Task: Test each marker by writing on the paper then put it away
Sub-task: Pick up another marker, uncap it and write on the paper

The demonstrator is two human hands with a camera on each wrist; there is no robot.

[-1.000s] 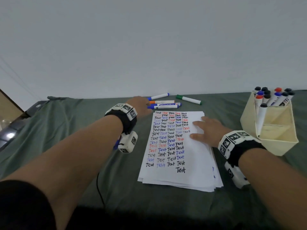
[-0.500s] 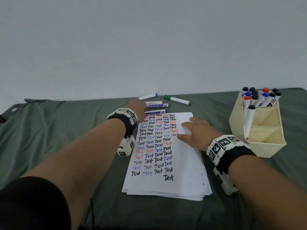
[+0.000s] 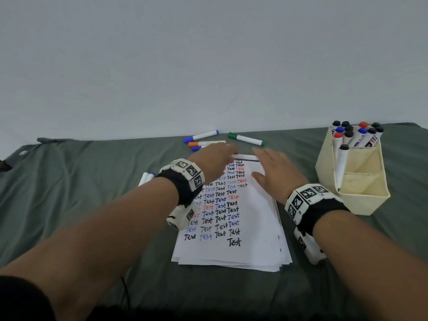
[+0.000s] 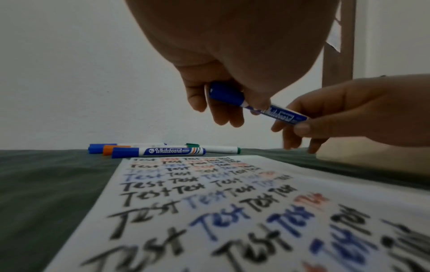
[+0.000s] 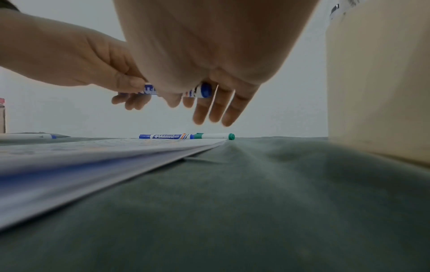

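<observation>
My left hand (image 3: 220, 156) holds a blue whiteboard marker (image 4: 263, 108) level above the top edge of the paper stack (image 3: 250, 228); its fingers curl round the capped end. My right hand (image 3: 273, 165) pinches the marker's other end between thumb and forefinger, its other fingers spread straight. The top sheet is covered with rows of "Test" in black, blue and red. Behind the paper lie a blue marker (image 3: 201, 136), an orange one (image 3: 206, 143), a green one (image 3: 245, 139) and another blue whiteboard marker (image 4: 158, 151).
A cream holder (image 3: 361, 200) stands at the right with several capped markers upright in its back compartment and one leaning in front. Two more markers (image 3: 146, 178) lie left of my left wrist. A green cloth (image 3: 81, 181) covers the table; a white wall is close behind.
My left hand has lifted a blue marker out of the row behind the paper. My right hand has left the sheet and moved up to take the marker's other end.
</observation>
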